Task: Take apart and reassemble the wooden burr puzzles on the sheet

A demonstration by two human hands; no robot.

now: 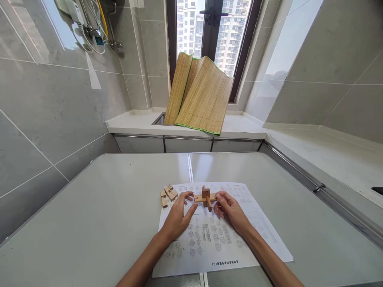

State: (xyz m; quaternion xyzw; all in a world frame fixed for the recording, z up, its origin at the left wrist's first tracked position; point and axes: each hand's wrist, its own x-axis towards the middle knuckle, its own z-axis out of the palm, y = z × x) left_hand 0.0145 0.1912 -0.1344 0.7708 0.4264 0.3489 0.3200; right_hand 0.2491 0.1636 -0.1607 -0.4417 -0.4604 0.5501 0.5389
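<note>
A partly joined wooden interlocking puzzle shows a cross shape, with bars pointing left, right, up and toward me. Thumb and fingers of my right hand pinch the tip of its right bar. Beside the left bar's end is my left hand, its thumb and fingers spread apart around a gap; no contact with the wood is clear. Left of the puzzle lie several loose notched wooden pieces, bunched at the corner of a printed paper sheet. Small line drawings of puzzle shapes cover the sheet beneath both hands.
The sheet lies on a pale grey table with a seam down its middle. A folded bamboo mat leans on the ledge before the window. Tiled walls flank both sides, and pipes and cables hang upper left.
</note>
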